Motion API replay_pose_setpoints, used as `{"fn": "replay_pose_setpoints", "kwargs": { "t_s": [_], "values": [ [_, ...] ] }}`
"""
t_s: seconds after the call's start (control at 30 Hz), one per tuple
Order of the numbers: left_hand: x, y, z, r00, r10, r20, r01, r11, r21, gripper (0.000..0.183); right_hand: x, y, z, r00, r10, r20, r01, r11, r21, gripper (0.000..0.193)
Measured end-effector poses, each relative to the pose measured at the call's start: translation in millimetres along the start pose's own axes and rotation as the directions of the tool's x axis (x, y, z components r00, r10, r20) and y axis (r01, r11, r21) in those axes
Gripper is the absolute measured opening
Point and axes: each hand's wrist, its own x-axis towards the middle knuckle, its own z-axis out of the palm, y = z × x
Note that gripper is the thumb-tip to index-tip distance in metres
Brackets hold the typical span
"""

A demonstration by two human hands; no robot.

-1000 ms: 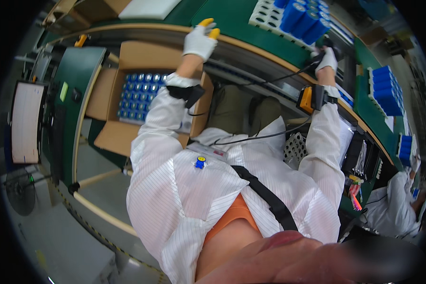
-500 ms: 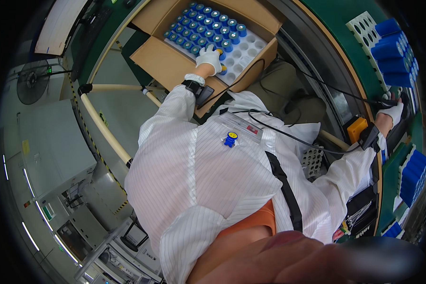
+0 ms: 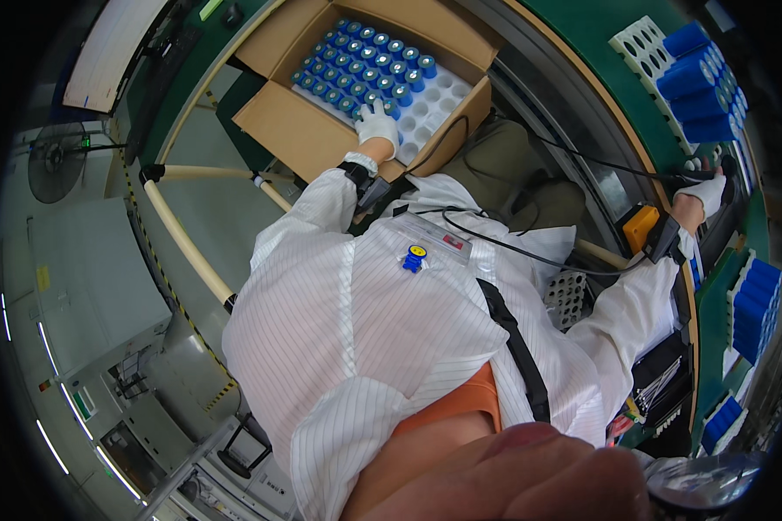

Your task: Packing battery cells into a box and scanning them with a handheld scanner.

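My left hand (image 3: 377,124), in a white glove with a black band at the wrist, is down at the near edge of the blue battery cells (image 3: 356,68) standing in a cardboard box. Its fingers curl against a blue battery cell (image 3: 391,110) in the nearest row; the palm hides part of the grip. The cells stand upright in a white holed tray (image 3: 426,117), which has bare holes on its right side. At the far right, my gloved right hand (image 3: 706,193) is closed beside a black object (image 3: 728,181) on the green bench; what its fingers hold is hidden.
Blue cells lie sideways by a white holed plate (image 3: 641,48) on the bench. More blue cell blocks (image 3: 756,304) stand lower right. A black cable (image 3: 530,256) crosses my front. A yellow-orange box (image 3: 640,227) sits at the bench edge. A fan (image 3: 58,162) stands left.
My left hand has drawn slightly toward me along the edge of the cells. My right hand stays by the black object. The whole view has shifted a little.
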Motion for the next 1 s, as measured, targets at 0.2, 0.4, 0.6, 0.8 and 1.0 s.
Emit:
{"fn": "replay_pose_setpoints", "kwargs": {
  "t_s": [0.2, 0.4, 0.6, 0.8, 1.0],
  "values": [
    [-8, -25, -60, 0.993, 0.094, 0.077, -0.066, 0.949, -0.308, 0.047, -10, -30, 1, 0.988, -0.117, -0.102, 0.136, 0.970, 0.200, 0.025],
    [41, -63, -81, 0.923, 0.384, -0.017, 0.197, -0.512, -0.836, 0.033, -88, -53, 24, 0.873, -0.384, 0.300, 0.269, 0.893, 0.362, 0.021],
    [90, 3, -120, 0.773, 0.502, -0.387, 0.351, -0.847, -0.399, 0.033, -156, -34, 41, 0.657, 0.026, 0.754, 0.136, 0.979, -0.152, 0.029],
    [95, 80, -176, 0.657, 0.729, -0.189, 0.721, -0.682, -0.123, 0.042, -216, -1, 19, 0.453, 0.396, 0.799, 0.122, 0.860, -0.496, 0.008],
    [55, 122, -196, 0.678, 0.735, -0.024, 0.695, -0.651, -0.304, 0.054, -235, 26, 0, 0.481, 0.493, 0.725, -0.021, 0.833, -0.552, 0.015]
  ]
}}
